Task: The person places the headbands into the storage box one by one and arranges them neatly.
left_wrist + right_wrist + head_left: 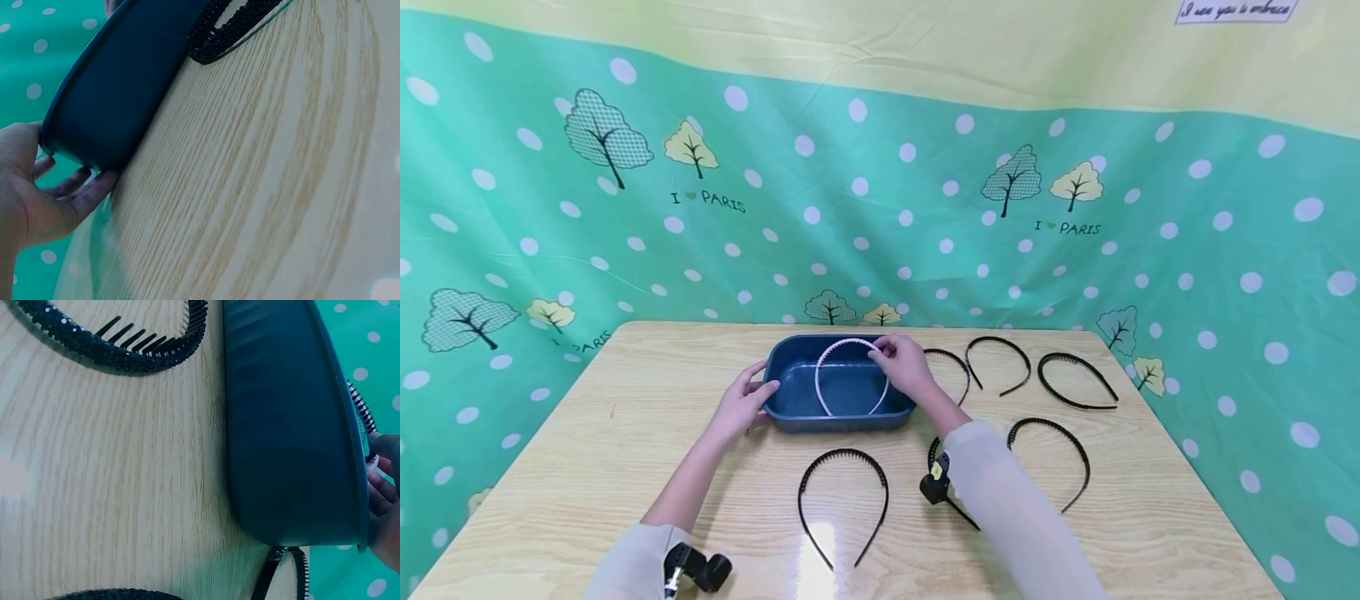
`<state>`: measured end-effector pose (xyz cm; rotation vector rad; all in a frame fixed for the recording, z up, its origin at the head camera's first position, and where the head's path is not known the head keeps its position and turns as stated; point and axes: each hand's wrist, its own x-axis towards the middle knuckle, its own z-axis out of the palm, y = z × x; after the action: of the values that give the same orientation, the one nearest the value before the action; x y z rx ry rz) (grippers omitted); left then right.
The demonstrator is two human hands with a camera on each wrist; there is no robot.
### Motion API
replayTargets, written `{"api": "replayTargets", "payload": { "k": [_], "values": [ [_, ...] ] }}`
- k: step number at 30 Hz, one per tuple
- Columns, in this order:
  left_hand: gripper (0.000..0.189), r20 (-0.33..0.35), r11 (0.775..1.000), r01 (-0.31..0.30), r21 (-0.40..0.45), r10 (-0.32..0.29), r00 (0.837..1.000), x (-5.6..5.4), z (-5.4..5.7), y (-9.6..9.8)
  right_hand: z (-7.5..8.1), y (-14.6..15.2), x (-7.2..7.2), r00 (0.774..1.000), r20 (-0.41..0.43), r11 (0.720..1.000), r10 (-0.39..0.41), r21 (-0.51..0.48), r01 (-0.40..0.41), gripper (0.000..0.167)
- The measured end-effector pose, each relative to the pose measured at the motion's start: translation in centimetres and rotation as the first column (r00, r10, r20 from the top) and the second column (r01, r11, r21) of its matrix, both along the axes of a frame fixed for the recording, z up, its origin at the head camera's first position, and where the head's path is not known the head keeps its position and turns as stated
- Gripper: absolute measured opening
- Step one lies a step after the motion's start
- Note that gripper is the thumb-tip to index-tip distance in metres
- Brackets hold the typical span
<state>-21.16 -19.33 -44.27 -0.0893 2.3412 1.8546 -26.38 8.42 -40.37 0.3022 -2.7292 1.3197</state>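
Observation:
A dark blue plastic basin (842, 424) stands at the middle of the table. My left hand (742, 407) grips its left end, the thumb over the rim and the fingers (87, 194) against the outside wall. In my right hand (904, 364), thumb and fingertips pinch a pale pinkish headband (817, 379) with small teeth along its inside. The headband is upright, its arch at the far rim and its two ends down inside the basin. In the right wrist view, a toothed stretch of the headband (362, 407) shows above the basin's rim.
A black toothed headband (844, 453) lies on the table in front of the basin. Several more black headbands (1075, 357) lie to the right, one partly under my right forearm. A green polka-dot cloth (880, 208) hangs behind the wooden table (625, 417).

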Motion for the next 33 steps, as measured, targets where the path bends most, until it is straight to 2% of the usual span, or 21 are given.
{"api": "replayTargets", "payload": {
  "k": [16, 25, 33],
  "values": [
    [0.062, 0.003, 1.0, 0.007, 0.016, -0.007, 1.0, -0.1, -0.1, 0.0, -0.4, -0.6, -0.2, 1.0, 0.019, 0.999, -0.001, 0.035, 0.001, 0.023],
    [0.061, 0.005, 1.0, -0.006, 0.012, 0.006, 1.0, -0.2, -0.3, -0.2, -0.5, -0.9, -0.3, 1.0, 0.002, 0.997, 0.031, 0.07, -0.032, 0.025],
    [0.063, 0.001, 1.0, -0.006, 0.014, 0.006, 1.0, -0.3, -0.5, -0.3, -0.8, -1.2, -0.1, 1.0, -0.001, 0.996, 0.01, 0.087, -0.01, 0.026]
  ]
}}
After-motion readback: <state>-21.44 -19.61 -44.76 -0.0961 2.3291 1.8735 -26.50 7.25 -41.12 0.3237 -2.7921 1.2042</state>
